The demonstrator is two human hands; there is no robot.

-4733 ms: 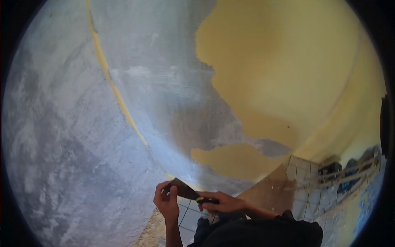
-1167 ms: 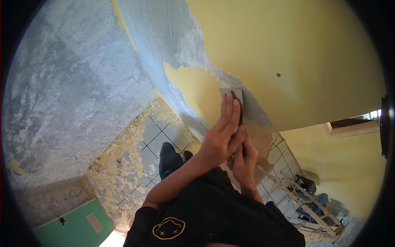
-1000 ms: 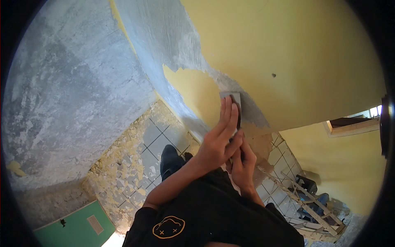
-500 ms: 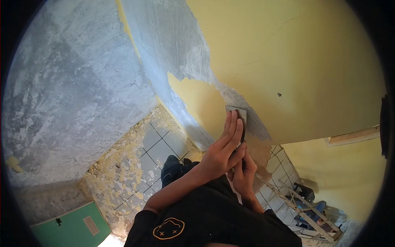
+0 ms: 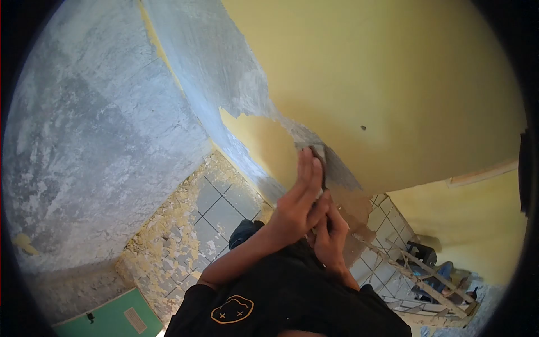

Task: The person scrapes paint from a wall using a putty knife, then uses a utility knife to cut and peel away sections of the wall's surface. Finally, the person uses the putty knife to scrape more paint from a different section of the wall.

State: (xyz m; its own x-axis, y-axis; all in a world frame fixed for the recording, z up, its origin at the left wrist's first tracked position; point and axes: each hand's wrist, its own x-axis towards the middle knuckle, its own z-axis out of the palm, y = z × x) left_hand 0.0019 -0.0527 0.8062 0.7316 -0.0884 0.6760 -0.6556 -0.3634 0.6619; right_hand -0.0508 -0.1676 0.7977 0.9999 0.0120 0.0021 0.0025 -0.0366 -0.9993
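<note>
A scraper [image 5: 319,150] with a wide, flat metal blade rests against the yellow-painted wall [image 5: 348,73], at the edge of a bare grey strip. My left hand [image 5: 293,210] holds the scraper from the left, its long fingers laid together along the blade and its thumb beside the handle. Lower down, my right hand [image 5: 330,238] is closed around the handle, which is mostly hidden by both hands. A yellow patch of paint [image 5: 264,137] sits left of the blade, between stretches of exposed grey wall [image 5: 224,62].
Paint flakes [image 5: 163,241] litter the tiled floor [image 5: 222,205] below. A wooden ladder [image 5: 429,283] lies low at the right, near a dark box-like object [image 5: 421,253]. A green panel [image 5: 109,317] is at lower left. The adjoining left wall [image 5: 101,129] is bare grey.
Both hands and the scraper appear slightly further left in view, still against the wall. The whole scene has also shifted as the camera turned a little. The grip looks the same.
</note>
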